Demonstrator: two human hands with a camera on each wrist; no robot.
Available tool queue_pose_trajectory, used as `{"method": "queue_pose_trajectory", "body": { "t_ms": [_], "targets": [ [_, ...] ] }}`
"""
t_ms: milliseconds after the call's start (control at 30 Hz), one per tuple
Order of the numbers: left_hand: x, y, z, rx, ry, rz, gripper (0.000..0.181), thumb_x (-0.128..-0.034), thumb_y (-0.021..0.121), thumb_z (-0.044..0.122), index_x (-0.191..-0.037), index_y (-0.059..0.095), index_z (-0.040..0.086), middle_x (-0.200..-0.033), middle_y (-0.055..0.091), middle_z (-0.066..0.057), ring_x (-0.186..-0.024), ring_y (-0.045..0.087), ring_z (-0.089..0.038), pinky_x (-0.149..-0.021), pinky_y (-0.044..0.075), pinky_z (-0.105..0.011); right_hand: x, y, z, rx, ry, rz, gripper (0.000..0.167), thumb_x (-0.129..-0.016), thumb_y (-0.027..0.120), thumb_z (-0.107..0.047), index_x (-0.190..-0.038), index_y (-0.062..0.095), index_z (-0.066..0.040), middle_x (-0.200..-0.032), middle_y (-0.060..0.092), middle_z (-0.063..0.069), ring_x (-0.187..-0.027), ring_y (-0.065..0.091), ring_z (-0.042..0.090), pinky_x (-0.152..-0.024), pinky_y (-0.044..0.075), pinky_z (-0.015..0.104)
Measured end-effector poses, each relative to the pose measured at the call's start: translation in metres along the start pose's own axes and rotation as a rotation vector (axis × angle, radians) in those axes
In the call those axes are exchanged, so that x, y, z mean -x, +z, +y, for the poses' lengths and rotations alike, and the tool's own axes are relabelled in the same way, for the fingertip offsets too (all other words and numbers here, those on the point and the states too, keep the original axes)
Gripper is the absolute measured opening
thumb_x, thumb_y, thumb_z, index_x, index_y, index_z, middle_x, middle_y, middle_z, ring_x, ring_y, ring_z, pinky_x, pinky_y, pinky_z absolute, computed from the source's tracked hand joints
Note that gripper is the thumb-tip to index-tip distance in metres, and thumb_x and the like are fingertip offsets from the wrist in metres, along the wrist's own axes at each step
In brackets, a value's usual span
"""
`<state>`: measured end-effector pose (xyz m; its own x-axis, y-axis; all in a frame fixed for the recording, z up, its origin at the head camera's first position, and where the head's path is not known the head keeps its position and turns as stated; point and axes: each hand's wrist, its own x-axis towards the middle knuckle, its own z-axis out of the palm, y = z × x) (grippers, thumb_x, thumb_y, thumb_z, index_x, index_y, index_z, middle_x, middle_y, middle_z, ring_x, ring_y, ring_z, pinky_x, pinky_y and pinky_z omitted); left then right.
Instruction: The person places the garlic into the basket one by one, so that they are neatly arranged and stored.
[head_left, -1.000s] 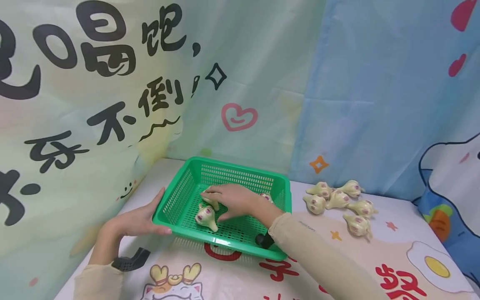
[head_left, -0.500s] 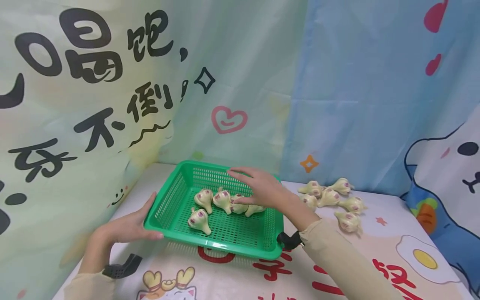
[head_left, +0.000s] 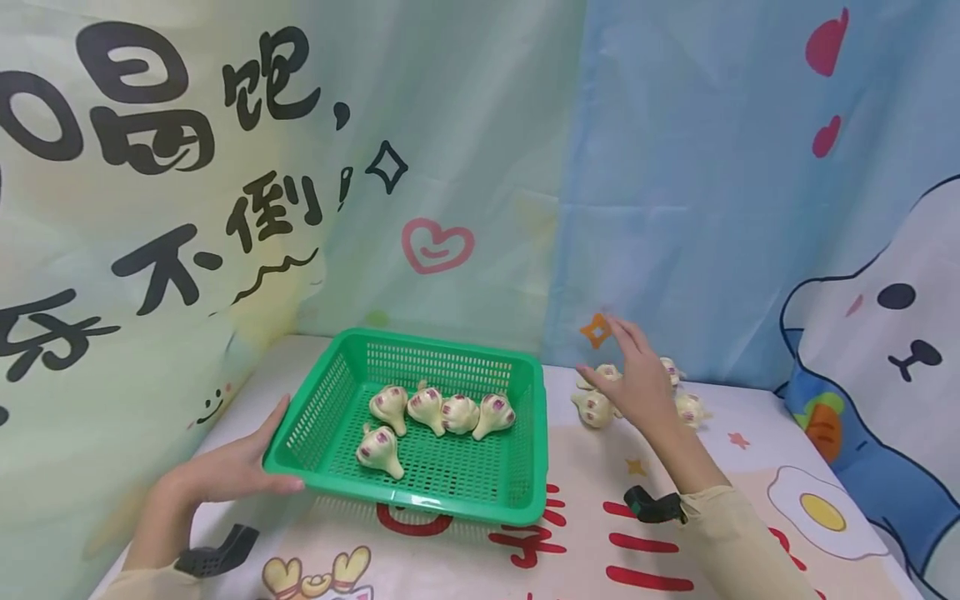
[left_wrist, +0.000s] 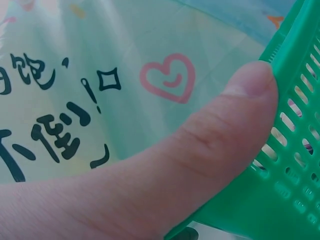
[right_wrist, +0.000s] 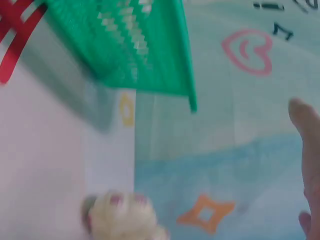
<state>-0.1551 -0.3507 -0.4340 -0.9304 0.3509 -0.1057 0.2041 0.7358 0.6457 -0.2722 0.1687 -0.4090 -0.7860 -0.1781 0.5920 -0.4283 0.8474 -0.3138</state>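
My left hand (head_left: 225, 471) rests against the near left corner of a green plastic basket (head_left: 408, 496). Its thumb lies along the front and its fingers along the left side, all fairly straight. In the left wrist view a digit (left_wrist: 215, 135) touches the outside of the perforated wall. Several garlic bulbs (head_left: 378, 451) lie inside the basket, most of them in a row. Right of it, my right hand (head_left: 641, 379), fingers extended, hovers over more garlic bulbs (head_left: 595, 409) on the table, partly covering them. A blurred garlic bulb (right_wrist: 125, 217) shows low in the right wrist view.
A printed cloth (head_left: 480, 167) hangs behind the table, near the basket's back rim. The tabletop (head_left: 577, 492) carries printed lettering and a fried-egg picture. Black wrist-worn devices (head_left: 217, 552) sit on both forearms.
My right hand has left the basket and moved right to the garlic bulbs on the table. Those in the basket are now uncovered. The left hand stays at the corner; the view has shifted right.
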Motion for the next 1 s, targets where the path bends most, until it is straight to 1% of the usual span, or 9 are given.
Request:
{"method": "queue_pose_trajectory", "body": {
  "t_ms": [133,167,200,300,433,533,767,933,1000],
  "targets": [
    [0.000,-0.001,-0.002,0.013,0.000,-0.005,0.119,-0.0800,0.073,0.038,-0.150,-0.018,0.005,-0.155,-0.001,-0.032,-0.138,0.023,-0.047,-0.103,0.033,-0.055,0.008,-0.006,0.026,0.044,0.239,0.065,0.087,-0.079,0.073,-0.044,-0.149,0.031,-0.014,-0.145,0.040,0.016,-0.119,0.049,0.042,-0.078,0.047,0.056],
    [0.001,-0.001,-0.002,0.006,0.000,-0.006,0.119,-0.0803,0.073,0.038,-0.150,-0.017,0.005,-0.155,0.000,-0.032,-0.137,0.024,-0.047,-0.102,0.035,-0.053,0.010,-0.007,0.032,0.048,0.289,0.077,0.088,-0.080,0.072,-0.046,-0.149,0.029,-0.014,-0.147,0.039,0.016,-0.121,0.047,0.042,-0.080,0.046,0.057],
    [0.001,-0.001,-0.002,0.004,0.000,-0.006,0.118,-0.0805,0.073,0.038,-0.149,-0.017,0.005,-0.155,0.000,-0.032,-0.137,0.024,-0.048,-0.102,0.035,-0.052,0.010,-0.007,0.038,0.059,0.330,0.093,0.089,-0.080,0.071,-0.049,-0.150,0.029,-0.014,-0.147,0.039,0.016,-0.118,0.049,0.043,-0.078,0.046,0.057],
    [0.002,-0.001,-0.001,-0.006,0.000,-0.002,0.118,-0.0808,0.073,0.037,-0.150,-0.017,0.006,-0.155,0.002,-0.032,-0.136,0.028,-0.047,-0.100,0.039,-0.044,0.012,-0.007,0.054,0.071,0.462,0.094,0.093,-0.081,0.066,-0.056,-0.152,0.022,-0.015,-0.151,0.033,0.016,-0.124,0.045,0.043,-0.086,0.043,0.060],
    [0.002,-0.001,0.000,-0.003,0.004,0.000,0.117,-0.0807,0.073,0.037,-0.150,-0.017,0.007,-0.154,0.003,-0.033,-0.135,0.029,-0.047,-0.097,0.040,-0.034,0.011,-0.003,0.077,0.080,0.592,0.061,0.102,-0.081,0.059,-0.064,-0.154,0.010,-0.014,-0.155,0.023,0.017,-0.131,0.038,0.043,-0.095,0.037,0.062],
    [0.001,-0.001,0.000,0.006,-0.002,-0.007,0.118,-0.0805,0.073,0.037,-0.150,-0.017,0.006,-0.154,0.002,-0.033,-0.135,0.028,-0.047,-0.097,0.040,-0.033,0.009,0.002,0.090,0.091,0.645,0.041,0.107,-0.080,0.057,-0.068,-0.154,0.005,-0.011,-0.156,0.019,0.019,-0.130,0.037,0.044,-0.093,0.038,0.062],
    [0.002,-0.002,-0.002,0.016,-0.012,-0.021,0.118,-0.0803,0.073,0.037,-0.150,-0.016,0.005,-0.154,0.003,-0.033,-0.135,0.030,-0.045,-0.096,0.040,-0.026,0.001,0.018,0.109,0.091,0.713,-0.011,0.110,-0.080,0.057,-0.067,-0.153,0.000,-0.008,-0.156,0.016,0.022,-0.129,0.036,0.047,-0.091,0.038,0.063],
    [0.000,-0.002,-0.002,0.018,-0.020,-0.018,0.118,-0.0799,0.074,0.038,-0.150,-0.015,0.006,-0.155,0.003,-0.032,-0.135,0.029,-0.043,-0.096,0.040,-0.026,-0.004,0.024,0.121,0.087,0.752,-0.051,0.112,-0.080,0.057,-0.068,-0.153,0.000,-0.004,-0.153,0.017,0.027,-0.124,0.038,0.050,-0.091,0.037,0.064],
    [0.000,-0.002,-0.002,0.019,-0.027,-0.018,0.118,-0.0800,0.074,0.039,-0.150,-0.015,0.006,-0.155,0.002,-0.032,-0.136,0.028,-0.043,-0.096,0.040,-0.027,-0.006,0.026,0.126,0.083,0.761,-0.069,0.114,-0.079,0.058,-0.067,-0.152,-0.002,-0.004,-0.153,0.015,0.028,-0.126,0.036,0.050,-0.092,0.036,0.064]
  ]
}}
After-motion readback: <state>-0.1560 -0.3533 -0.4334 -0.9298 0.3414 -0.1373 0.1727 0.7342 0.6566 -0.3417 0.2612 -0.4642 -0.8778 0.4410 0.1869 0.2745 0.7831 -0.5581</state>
